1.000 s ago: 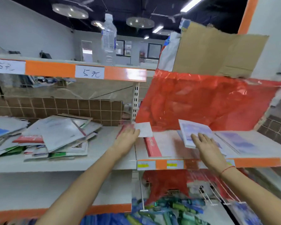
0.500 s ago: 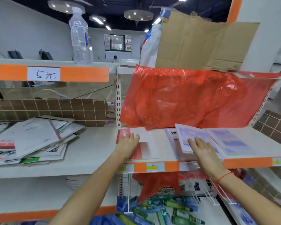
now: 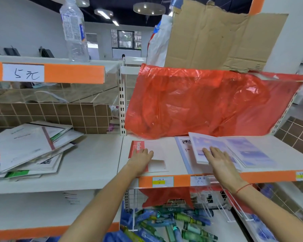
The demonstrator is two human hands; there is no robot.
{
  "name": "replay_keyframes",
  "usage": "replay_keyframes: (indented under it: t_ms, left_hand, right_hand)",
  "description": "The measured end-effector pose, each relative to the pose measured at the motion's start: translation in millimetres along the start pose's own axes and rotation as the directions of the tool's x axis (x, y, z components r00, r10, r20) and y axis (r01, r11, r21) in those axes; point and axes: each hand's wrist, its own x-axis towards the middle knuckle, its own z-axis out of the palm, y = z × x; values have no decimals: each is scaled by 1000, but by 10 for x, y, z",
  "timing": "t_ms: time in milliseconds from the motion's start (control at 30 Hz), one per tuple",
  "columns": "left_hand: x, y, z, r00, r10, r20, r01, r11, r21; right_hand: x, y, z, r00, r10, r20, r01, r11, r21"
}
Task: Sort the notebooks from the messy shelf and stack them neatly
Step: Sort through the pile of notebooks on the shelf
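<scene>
Left hand: the left hand [image 3: 141, 158] lies flat, fingers straight, palm down on a red-and-white notebook [image 3: 148, 155] at the left end of the right-hand shelf [image 3: 171, 180].
Right hand: the right hand [image 3: 218, 160] is spread open too, pressing on a pale blue-purple notebook [image 3: 202, 145] whose far edge lifts slightly off the shelf; a red string circles that wrist.
Hands: both are open and flat, well apart from each other, each resting on its own notebook.
Under the right notebook: a white booklet [image 3: 183, 147] with dark print peeks out on its left side.
Beside it: another blue-purple notebook [image 3: 247, 151] lies flat just to the right, partly overlapped.
Messy pile: a heap of notebooks [image 3: 28, 149], skewed and overlapping, sits on the left shelf [image 3: 87, 165], well apart from both hands.
Behind the hands: a crumpled red plastic sheet [image 3: 205, 102] hangs down to the shelf.
Above: torn cardboard [image 3: 217, 37] stands over the plastic; a clear water bottle [image 3: 74, 30] stands upright on the upper left shelf, above a handwritten price label [image 3: 23, 73].
</scene>
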Motion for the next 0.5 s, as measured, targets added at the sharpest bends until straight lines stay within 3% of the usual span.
replay_keyframes:
  t_ms: [233,500]
  left_hand:
    - [-62,-52,125,965,68,252,-17,980,-198]
    - [-58,-77,179,962,64,264,11,962,-273]
  right_hand:
    - [5,-11,79,1000,-12,13,11,1000,29]
    - [-25,-30,70,1000,-7,18,7,1000,26]
